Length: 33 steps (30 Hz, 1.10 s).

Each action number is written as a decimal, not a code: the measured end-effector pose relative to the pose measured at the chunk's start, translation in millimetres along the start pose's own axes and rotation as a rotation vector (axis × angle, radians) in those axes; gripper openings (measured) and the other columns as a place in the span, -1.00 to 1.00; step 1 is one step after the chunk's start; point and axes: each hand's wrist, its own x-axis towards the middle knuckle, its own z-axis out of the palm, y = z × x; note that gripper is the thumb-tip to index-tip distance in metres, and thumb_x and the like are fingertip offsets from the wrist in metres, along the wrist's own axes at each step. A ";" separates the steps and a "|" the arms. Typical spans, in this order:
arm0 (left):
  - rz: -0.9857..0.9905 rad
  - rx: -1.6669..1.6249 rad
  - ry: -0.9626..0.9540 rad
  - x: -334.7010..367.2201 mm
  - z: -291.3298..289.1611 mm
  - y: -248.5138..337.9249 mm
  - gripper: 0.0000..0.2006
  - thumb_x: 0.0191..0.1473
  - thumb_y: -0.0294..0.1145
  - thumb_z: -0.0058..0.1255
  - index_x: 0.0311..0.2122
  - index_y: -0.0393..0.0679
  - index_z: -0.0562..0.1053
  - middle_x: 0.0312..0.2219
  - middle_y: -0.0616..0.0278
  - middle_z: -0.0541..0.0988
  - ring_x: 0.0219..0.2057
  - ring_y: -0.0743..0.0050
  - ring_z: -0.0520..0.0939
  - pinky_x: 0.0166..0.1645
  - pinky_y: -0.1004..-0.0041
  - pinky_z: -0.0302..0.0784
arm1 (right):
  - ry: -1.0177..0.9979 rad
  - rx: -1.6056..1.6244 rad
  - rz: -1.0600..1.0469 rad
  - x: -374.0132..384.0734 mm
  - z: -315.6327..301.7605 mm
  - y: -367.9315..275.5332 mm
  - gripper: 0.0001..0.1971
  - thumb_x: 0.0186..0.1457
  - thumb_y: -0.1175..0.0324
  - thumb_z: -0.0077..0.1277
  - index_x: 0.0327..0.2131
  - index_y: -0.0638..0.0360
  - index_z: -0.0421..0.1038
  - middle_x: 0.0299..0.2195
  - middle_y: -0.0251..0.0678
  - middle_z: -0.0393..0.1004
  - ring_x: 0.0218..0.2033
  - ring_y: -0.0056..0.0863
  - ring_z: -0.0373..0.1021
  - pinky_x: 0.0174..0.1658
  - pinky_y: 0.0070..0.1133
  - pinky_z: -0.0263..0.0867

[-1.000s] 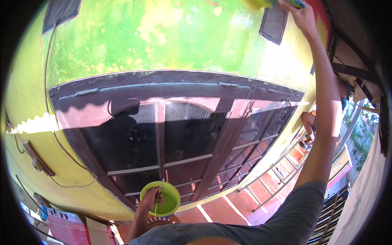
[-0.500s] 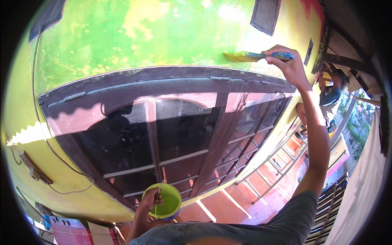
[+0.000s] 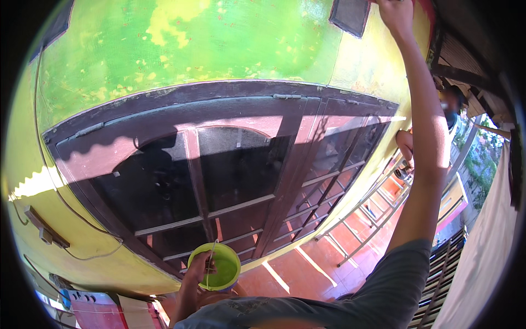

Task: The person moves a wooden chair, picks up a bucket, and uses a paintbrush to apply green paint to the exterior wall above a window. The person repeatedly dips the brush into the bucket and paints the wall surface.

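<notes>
My left hand [image 3: 200, 266] is closed on the wire handle of a small yellow-green bucket [image 3: 239, 267], held low in front of me. Green paint shows inside the bucket. High up at the picture's upper edge, my right hand [image 3: 398, 12] is raised with curled fingers, partly cut off. The paintbrush it gripped a moment earlier lies outside the picture. Before me stands a wall [image 3: 241, 46] painted green with yellow patches. Beside the raised hand is a dark rectangular vent opening [image 3: 349, 16].
Below the painted area is a brown wooden window frame [image 3: 219, 90] with dark panes. A metal ladder [image 3: 350, 241] stands on the tiled floor [image 3: 307, 271] at the right. Another person [image 3: 450, 107] is beyond my right arm. A cable [image 3: 46, 159] runs down the left wall.
My right hand has moved up from just above the window frame to the upper edge, taking the brush out of sight. The left hand still holds the bucket, almost unmoved.
</notes>
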 end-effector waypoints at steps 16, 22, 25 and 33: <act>-0.028 0.026 -0.021 -0.4 11.8 1.3 -0.65 0.29 -0.02 -0.03 -0.11 -0.09 0.55 -0.49 0.30 0.52 -0.49 0.34 0.60 -0.30 0.20 0.66 | -0.093 0.087 0.138 -13.7 -16.6 13.4 -0.86 0.15 0.42 0.26 -0.23 0.22 0.62 -0.38 -0.36 0.62 -0.43 -0.62 0.51 -0.33 -0.61 0.49; -0.040 0.035 -0.054 3.3 18.5 -1.4 -0.66 0.29 -0.02 -0.04 -0.12 -0.08 0.54 -0.49 0.31 0.53 -0.49 0.36 0.60 -0.30 0.19 0.66 | 0.053 0.049 0.011 -14.5 -17.8 17.3 -0.85 0.18 0.43 0.24 -0.18 0.23 0.61 -0.34 -0.37 0.63 -0.34 -0.58 0.54 -0.27 -0.58 0.53; -0.037 0.057 -0.061 2.7 21.6 -0.4 -0.66 0.29 -0.02 -0.03 -0.12 -0.08 0.54 -0.49 0.32 0.53 -0.49 0.37 0.60 -0.29 0.20 0.65 | -0.081 0.142 0.132 -83.2 -10.1 11.4 -0.83 0.19 0.47 0.22 -0.15 0.27 0.61 -0.21 -0.30 0.62 -0.27 -0.57 0.55 -0.24 -0.58 0.56; -0.008 0.089 -0.056 -7.2 26.0 9.0 -0.66 0.29 -0.03 -0.04 -0.12 -0.09 0.54 -0.49 0.33 0.53 -0.49 0.38 0.60 -0.27 0.20 0.65 | -0.576 0.085 0.296 -162.9 -18.2 -46.1 -0.84 0.17 0.41 0.25 -0.18 0.22 0.62 -0.24 -0.33 0.62 -0.29 -0.57 0.53 -0.24 -0.59 0.50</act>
